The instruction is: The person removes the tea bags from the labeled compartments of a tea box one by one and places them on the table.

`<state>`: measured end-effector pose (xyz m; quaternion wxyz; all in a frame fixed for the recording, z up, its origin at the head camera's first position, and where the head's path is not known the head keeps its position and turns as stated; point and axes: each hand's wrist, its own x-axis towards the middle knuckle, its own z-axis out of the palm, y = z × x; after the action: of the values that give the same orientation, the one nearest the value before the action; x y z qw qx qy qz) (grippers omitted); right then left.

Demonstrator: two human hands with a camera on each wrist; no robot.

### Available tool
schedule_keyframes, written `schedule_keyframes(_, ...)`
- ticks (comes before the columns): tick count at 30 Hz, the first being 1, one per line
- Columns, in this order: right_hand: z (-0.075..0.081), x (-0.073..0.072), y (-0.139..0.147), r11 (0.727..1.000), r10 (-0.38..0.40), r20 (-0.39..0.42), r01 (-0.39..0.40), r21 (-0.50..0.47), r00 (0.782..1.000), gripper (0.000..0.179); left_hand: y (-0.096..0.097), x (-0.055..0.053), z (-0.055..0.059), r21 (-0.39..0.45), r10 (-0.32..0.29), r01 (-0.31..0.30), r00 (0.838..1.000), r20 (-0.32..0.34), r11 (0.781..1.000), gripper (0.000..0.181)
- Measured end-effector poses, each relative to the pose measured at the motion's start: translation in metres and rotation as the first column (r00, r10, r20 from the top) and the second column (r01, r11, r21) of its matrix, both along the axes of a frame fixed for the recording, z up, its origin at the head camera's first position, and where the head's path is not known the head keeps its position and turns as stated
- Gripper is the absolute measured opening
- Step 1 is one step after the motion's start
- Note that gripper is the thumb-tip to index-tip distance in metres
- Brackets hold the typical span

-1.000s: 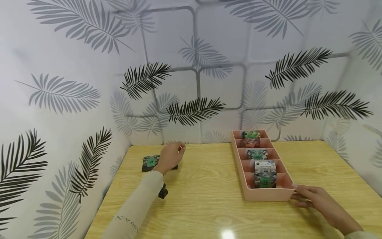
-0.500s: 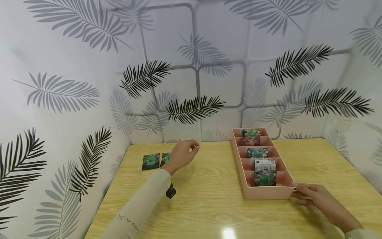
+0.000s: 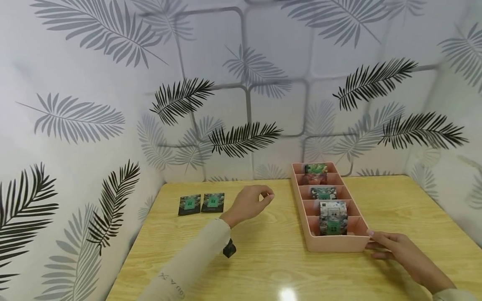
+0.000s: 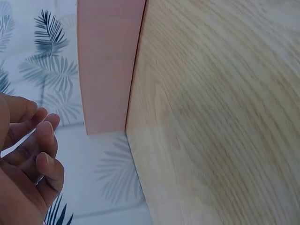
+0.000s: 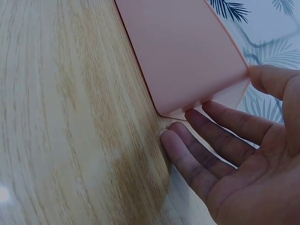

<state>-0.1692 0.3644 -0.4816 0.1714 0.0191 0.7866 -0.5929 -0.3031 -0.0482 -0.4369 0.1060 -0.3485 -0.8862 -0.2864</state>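
In the head view my left hand (image 3: 250,204) is over the middle of the table, fingers loosely curled with nothing between them. Left of it, two dark sachets with green labels, one on the left (image 3: 189,205) and one on the right (image 3: 213,202), lie side by side. A long pink divided box (image 3: 336,243) stands to its right with several sachets inside; the front one, a grey-and-green sachet (image 3: 333,218), leans in the nearest compartments. My right hand (image 3: 401,255) holds the box's near right corner, thumb at the rim and fingertips against the wall, as the right wrist view shows.
The wood-grain table (image 3: 263,267) meets a leaf-patterned wall covering (image 3: 241,104) at its back and sides. A small black device (image 3: 229,249) is strapped under the left wrist. Toward the back of the box sits a green-and-red sachet (image 3: 316,172).
My left hand has moved right, away from over the two sachets and toward the box, uncovering the right-hand sachet. My right hand stays at the box corner.
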Motion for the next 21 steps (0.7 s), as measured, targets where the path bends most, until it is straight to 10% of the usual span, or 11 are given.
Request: schedule_keyframes(21,0.000,0.002,-0.001,1.000,-0.030,0.022,0.030,0.009,0.999,0.074,0.055,0.012,0.002,-0.061,-0.139,0.137,0.990,-0.032,0.989,0.021)
